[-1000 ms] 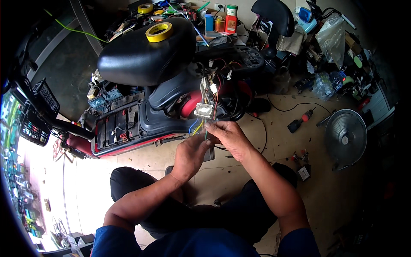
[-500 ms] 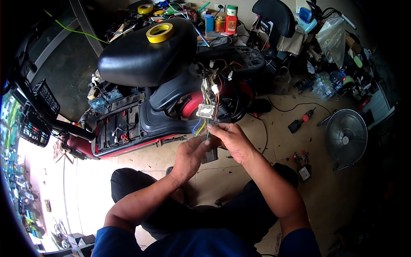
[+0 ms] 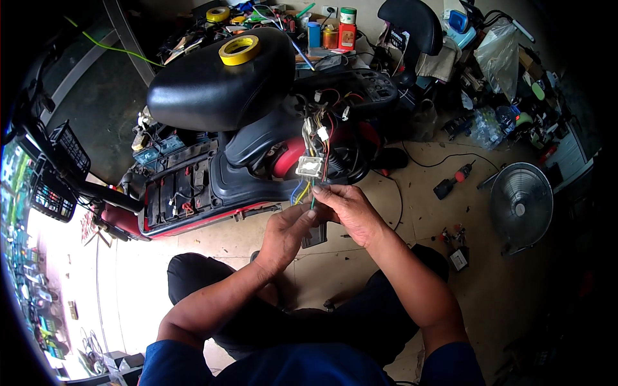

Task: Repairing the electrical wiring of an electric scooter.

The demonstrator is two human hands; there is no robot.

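Observation:
Both of my hands meet at a green wire [image 3: 313, 202] just below a bundle of loose wiring. My left hand [image 3: 288, 235] pinches the wire from below, thumb on top. My right hand [image 3: 347, 209] closes on it a little higher, with thumb and fingertips together. Blue and yellow wires [image 3: 299, 193] run beside my fingers. Above them hangs a whitish rectangular connector [image 3: 309, 167], and the wire bundle [image 3: 315, 128] leads up to the electric scooter [image 3: 251, 161]. A dark box [image 3: 315, 235] shows partly behind my hands.
A black seat [image 3: 219, 83] carries a roll of yellow tape [image 3: 239, 50]. A cluttered bench [image 3: 277, 19] stands behind. On the floor at right lie a power drill [image 3: 452, 182], a round metal fan [image 3: 521, 207] and a small box with wires [image 3: 458, 258]. A black cable crosses the floor.
Almost nothing differs. My hands stay pinched on the green wire, and the view has shifted very slightly.

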